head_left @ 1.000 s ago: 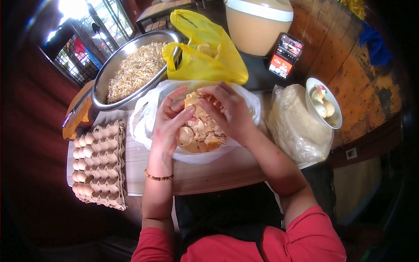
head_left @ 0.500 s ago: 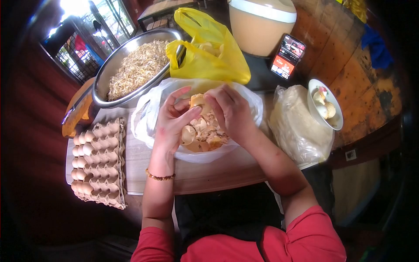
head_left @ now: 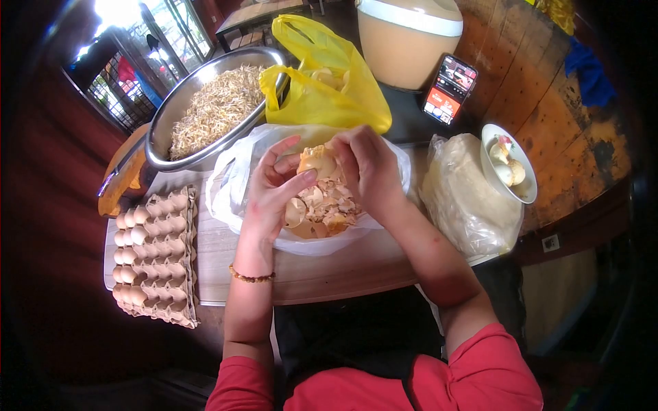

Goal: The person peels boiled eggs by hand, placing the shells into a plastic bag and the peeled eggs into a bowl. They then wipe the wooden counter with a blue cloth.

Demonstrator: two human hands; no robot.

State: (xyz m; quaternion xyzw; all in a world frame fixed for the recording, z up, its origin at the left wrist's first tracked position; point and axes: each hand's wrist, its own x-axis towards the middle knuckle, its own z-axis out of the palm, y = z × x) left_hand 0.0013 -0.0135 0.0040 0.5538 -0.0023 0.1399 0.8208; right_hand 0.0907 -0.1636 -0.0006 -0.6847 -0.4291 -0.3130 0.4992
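Note:
Over a white plastic bag (head_left: 233,164), my left hand (head_left: 272,186) holds a partly peeled egg (head_left: 318,162) between thumb and fingers. Ragged, orange-tinted shell or membrane shows along the egg's upper edge. Just to the right of it, my right hand (head_left: 371,168) is closed in a pinch; its fingertips are turned away, so what they hold is hidden. Broken eggshells (head_left: 330,200) lie in the bag beneath both hands.
An egg carton (head_left: 161,253) with several eggs stands left. Behind are a steel basin (head_left: 154,140) of sprouts, a yellow bag (head_left: 336,106), a lidded bucket (head_left: 404,55) and a phone (head_left: 449,89). A bowl (head_left: 529,195) with eggs rests by a clear plastic bag (head_left: 466,198) at right.
My right hand has shifted slightly up and to the right, away from the egg. More of the egg's surface shows now. My left hand stays nearly in place.

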